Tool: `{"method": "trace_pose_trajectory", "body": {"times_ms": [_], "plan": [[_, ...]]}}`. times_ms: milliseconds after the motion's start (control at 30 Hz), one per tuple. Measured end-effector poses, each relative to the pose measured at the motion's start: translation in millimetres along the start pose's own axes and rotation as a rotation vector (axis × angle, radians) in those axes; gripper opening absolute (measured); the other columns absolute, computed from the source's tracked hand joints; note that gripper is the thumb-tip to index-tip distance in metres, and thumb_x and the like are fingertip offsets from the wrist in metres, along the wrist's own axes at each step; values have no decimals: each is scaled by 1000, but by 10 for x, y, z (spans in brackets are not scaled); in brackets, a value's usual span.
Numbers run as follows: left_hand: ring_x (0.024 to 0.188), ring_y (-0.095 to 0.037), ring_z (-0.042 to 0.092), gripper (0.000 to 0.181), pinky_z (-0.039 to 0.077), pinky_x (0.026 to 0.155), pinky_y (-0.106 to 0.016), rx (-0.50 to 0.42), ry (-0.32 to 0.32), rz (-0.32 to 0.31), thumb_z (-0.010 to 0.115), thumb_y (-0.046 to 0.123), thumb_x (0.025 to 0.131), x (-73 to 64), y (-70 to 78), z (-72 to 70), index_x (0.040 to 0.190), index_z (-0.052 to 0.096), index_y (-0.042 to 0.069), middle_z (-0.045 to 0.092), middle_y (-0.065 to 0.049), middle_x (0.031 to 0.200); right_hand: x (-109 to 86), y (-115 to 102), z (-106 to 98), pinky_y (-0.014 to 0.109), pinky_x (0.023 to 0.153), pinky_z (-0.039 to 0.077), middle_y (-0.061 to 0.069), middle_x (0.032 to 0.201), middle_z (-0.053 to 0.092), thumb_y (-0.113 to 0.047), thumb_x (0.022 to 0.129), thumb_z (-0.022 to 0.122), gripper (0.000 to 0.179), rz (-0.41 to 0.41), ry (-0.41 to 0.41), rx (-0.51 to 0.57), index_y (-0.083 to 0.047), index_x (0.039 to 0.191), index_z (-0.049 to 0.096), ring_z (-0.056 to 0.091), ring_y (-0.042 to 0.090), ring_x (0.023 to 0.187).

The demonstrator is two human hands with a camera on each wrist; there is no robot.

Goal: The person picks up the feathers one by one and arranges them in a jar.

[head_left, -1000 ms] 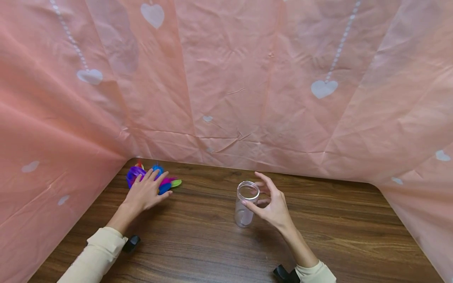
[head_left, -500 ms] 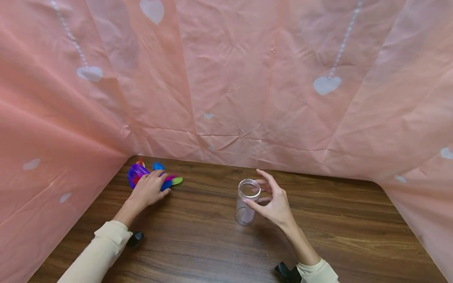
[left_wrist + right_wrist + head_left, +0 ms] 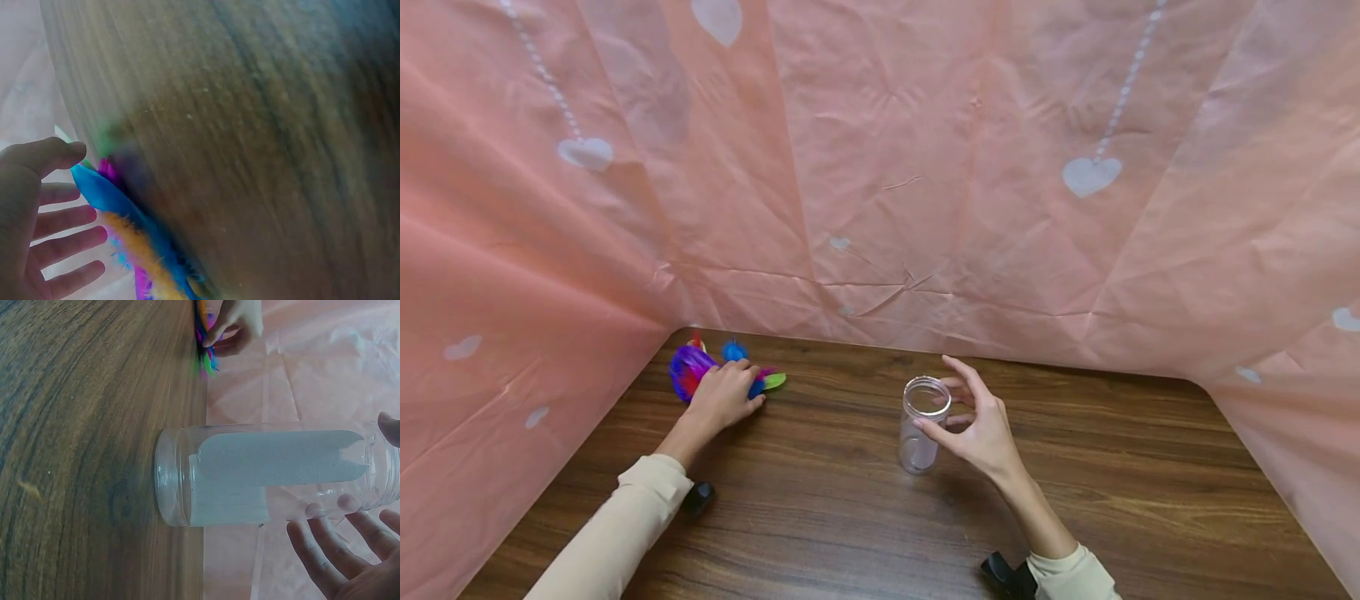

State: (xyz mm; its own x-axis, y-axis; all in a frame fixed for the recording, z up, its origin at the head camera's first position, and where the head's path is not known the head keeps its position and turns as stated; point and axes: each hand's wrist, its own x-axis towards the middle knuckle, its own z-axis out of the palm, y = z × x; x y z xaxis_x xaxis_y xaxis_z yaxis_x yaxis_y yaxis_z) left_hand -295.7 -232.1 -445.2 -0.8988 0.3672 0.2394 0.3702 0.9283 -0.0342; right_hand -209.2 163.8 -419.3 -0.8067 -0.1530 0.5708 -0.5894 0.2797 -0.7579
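Observation:
At the far left of the table, my left hand (image 3: 724,395) reaches over a pile of colored feathers (image 3: 691,372). In the left wrist view its fingers are spread and slightly bent, with the thumb apart. A blue feather (image 3: 103,190) lies by the fingertips, an orange one (image 3: 140,250) beside it. My right hand (image 3: 983,433) holds a clear, lidless jar (image 3: 917,446) near its rim, thumb on the near side and fingers on the far side. The jar stands upright on the table and bears a whitish label (image 3: 281,459).
The brown wood-grain table (image 3: 820,517) meets a pink curtain (image 3: 880,208) with white hearts at the back and both sides. A round blue fluffy piece (image 3: 733,350) and a green feather (image 3: 775,381) show around the left hand.
My left hand has come down onto the feathers and shifted slightly right, its fingers bending more. The right hand and the jar stay in place.

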Motion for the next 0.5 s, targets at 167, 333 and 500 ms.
{"method": "trace_pose_trajectory", "body": {"times_ms": [167, 333, 500], "plan": [[98, -41, 69, 42, 57, 81, -56, 6, 3, 3, 85, 25, 84, 14, 12, 21, 110, 71, -4, 69, -22, 106, 2, 4, -1, 40, 65, 64, 25, 108, 72, 1, 71, 92, 87, 1, 1, -1, -4, 147, 50, 72, 12, 91], [92, -40, 70, 36, 58, 75, -54, 10, 23, 9, 86, 20, 82, 23, 10, 52, 105, 70, -3, 69, -21, 100, 0, 5, 1, 40, 65, 64, 19, 108, 73, 1, 71, 92, 87, 1, 4, -1, -4, 147, 50, 74, 29, 89], [84, -40, 71, 25, 57, 70, -53, 0, 74, 31, 83, 10, 78, 24, -6, 86, 94, 68, -1, 69, -18, 90, -2, 3, 2, 39, 65, 64, 17, 108, 73, 1, 71, 92, 87, 3, 5, 1, -4, 147, 50, 73, 34, 89]]}}
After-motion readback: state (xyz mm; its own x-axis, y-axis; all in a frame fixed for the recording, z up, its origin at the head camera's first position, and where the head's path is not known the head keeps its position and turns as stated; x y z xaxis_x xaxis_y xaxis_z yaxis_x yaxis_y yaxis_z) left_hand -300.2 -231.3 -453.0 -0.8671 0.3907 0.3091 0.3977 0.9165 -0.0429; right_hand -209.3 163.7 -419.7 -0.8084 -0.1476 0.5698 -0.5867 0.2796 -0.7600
